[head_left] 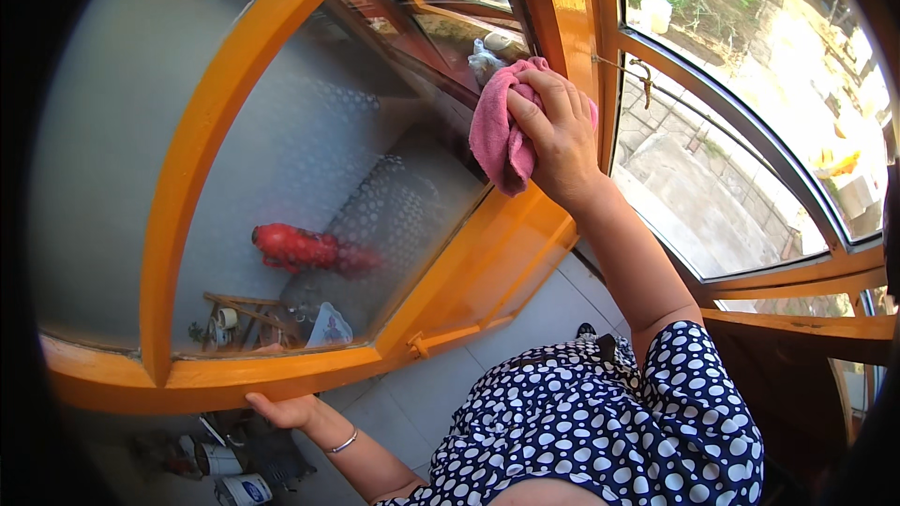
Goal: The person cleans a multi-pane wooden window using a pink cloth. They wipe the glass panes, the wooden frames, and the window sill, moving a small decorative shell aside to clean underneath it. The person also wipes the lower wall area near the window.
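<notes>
My right hand (560, 136) is closed on a bunched pink cloth (500, 131) and presses it against the orange wooden door (511, 248), near the upper corner of its glass pane (281, 159). The cloth covers part of the frame there. At the door's free edge, lower left, my left hand (283, 410) grips the orange frame, its thumb showing and most of its fingers hidden behind the wood. A silver bangle circles that wrist. The pane reflects my polka-dot dress and a red shape (295, 248).
An orange-framed window (741, 131) stands at the right, with a metal hook (644, 80) hanging by its frame. Outside are paving and plants. White buckets (246, 489) stand on the floor at lower left. Pale floor tiles (412, 403) lie below the door.
</notes>
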### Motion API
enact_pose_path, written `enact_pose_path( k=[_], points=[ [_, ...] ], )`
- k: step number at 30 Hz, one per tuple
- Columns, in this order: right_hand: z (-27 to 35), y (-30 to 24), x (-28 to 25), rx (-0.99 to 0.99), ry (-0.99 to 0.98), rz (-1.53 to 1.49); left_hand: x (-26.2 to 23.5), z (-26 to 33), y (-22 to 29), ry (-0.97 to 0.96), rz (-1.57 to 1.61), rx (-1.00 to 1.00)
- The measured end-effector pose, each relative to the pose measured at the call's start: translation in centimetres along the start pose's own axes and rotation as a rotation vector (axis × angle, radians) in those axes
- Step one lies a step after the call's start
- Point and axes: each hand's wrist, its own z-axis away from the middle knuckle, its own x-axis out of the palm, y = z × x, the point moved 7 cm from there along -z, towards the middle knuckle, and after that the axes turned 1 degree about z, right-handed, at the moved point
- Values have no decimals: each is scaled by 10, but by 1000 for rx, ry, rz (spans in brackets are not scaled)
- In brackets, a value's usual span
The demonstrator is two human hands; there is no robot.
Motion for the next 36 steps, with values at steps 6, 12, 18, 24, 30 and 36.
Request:
enact_pose_path(
  k=[6, 12, 18, 24, 30, 36],
  points=[
    [-42, -14, -13, -69, 66, -10, 4, 0, 1, -14, 10, -1],
    [-15, -6, -6, -27, 26, -15, 1, -1, -1, -35, 22, 7],
    [44, 17, 8, 182, -87, -58, 6, 1, -1, -1, 19, 7],
    [-36, -11, 2, 174, 211, -270, 11, 7, 6, 74, -2, 28],
    [-87, -131, -2, -87, 330, -201, 20, 8, 10, 100, 40, 36],
    [-53, -253, 7, -381, 251, -262, 17, 9, 4, 149, 78, 51]
  ],
)
